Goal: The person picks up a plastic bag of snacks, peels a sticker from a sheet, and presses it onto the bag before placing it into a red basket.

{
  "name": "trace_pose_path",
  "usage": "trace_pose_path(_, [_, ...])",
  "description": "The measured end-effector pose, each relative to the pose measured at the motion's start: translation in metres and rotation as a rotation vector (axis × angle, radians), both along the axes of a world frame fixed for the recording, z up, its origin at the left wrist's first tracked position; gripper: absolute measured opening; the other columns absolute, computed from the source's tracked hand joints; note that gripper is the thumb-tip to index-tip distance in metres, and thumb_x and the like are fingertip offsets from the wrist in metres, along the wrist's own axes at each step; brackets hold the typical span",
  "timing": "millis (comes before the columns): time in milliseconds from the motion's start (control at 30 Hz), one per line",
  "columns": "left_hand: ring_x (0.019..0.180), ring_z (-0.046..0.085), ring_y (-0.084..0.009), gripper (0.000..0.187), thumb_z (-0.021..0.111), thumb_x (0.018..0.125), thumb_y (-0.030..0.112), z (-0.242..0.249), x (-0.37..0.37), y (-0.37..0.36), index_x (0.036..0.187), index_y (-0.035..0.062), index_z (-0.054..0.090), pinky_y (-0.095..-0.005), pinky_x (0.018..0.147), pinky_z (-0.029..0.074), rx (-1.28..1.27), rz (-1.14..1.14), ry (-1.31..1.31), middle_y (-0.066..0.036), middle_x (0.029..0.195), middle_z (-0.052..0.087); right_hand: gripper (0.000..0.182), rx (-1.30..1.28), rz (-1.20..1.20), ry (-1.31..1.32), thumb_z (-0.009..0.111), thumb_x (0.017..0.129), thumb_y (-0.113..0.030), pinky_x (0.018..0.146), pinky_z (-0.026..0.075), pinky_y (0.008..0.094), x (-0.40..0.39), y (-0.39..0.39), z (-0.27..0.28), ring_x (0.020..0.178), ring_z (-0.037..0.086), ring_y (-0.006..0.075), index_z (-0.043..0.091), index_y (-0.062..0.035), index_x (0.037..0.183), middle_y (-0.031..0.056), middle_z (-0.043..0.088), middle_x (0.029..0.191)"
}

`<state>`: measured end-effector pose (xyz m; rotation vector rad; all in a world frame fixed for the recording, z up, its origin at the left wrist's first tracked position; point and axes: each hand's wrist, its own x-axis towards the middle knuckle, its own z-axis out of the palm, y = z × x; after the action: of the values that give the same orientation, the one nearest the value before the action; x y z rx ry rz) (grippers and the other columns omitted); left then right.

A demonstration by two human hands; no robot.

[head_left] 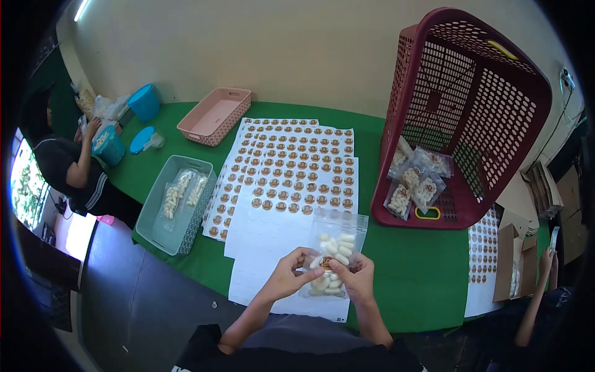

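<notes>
A clear zip-lock bag [341, 243] of white oval pieces is held upright between my two hands, above the lower part of the sticker sheets. My left hand [286, 276] is closed on the bag's left side, its thumb against a round brown-and-gold sticker [325, 265] on the bag's front. From the right side my right hand [356, 280] grips the same bag, thumb at the sticker's other edge. Under and beyond the bag lie overlapping white sticker sheets [260, 232] with rows of round stickers. Their nearest rows are bare backing.
Left stands a grey-green basket [149, 230] holding filled bags [171, 199]; behind it, a pink basket [212, 137]. A tipped maroon crate [379, 201] with several stickered bags [409, 178] stands right. Co-workers [65, 158] are at both ends. An open carton [506, 263] sits far right.
</notes>
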<state>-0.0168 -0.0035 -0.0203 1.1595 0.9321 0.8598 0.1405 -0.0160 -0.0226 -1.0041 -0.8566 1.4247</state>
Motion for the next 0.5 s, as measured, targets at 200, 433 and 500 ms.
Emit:
trace_pose_path(200, [0.082, 0.052, -0.01, 0.03, 0.064, 0.071, 0.012, 0.003, 0.0, 0.002, 0.095, -0.0006, 0.049, -0.0246, 0.072, 0.042, -0.006, 0.01, 0.025, -0.007, 0.089, 0.055, 0.03, 0.137, 0.027, 0.057, 0.056, 0.074, 0.001, 0.065, 0.045, 0.0199, -0.006, -0.001, -0.007, 0.076, 0.056, 0.0121, 0.041, 0.0042, 0.1, 0.0119, 0.058, 0.088])
trace_pose_path(433, [0.082, 0.052, -0.0096, 0.029, 0.061, 0.073, 0.009, -0.001, 0.004, -0.001, 0.096, -0.0013, 0.046, -0.0231, 0.071, 0.043, 0.004, 0.042, -0.14, -0.007, 0.09, 0.056, 0.049, 0.306, 0.063, 0.071, 0.057, 0.075, -0.009, 0.085, 0.037, 0.0295, -0.003, -0.002, -0.017, 0.099, 0.046, 0.018, 0.026, 0.0011, 0.112, 0.0142, 0.046, 0.106])
trace_pose_path(500, [0.081, 0.053, -0.009, 0.025, 0.058, 0.075, 0.006, -0.004, 0.005, -0.001, 0.095, -0.0009, 0.045, -0.0222, 0.07, 0.043, -0.004, 0.079, -0.196, -0.007, 0.088, 0.056, 0.051, 0.272, 0.141, 0.24, 0.057, 0.075, -0.014, 0.09, 0.031, 0.0318, 0.0, 0.0, -0.022, 0.107, 0.038, 0.0188, 0.027, 0.0007, 0.115, 0.0139, 0.04, 0.113])
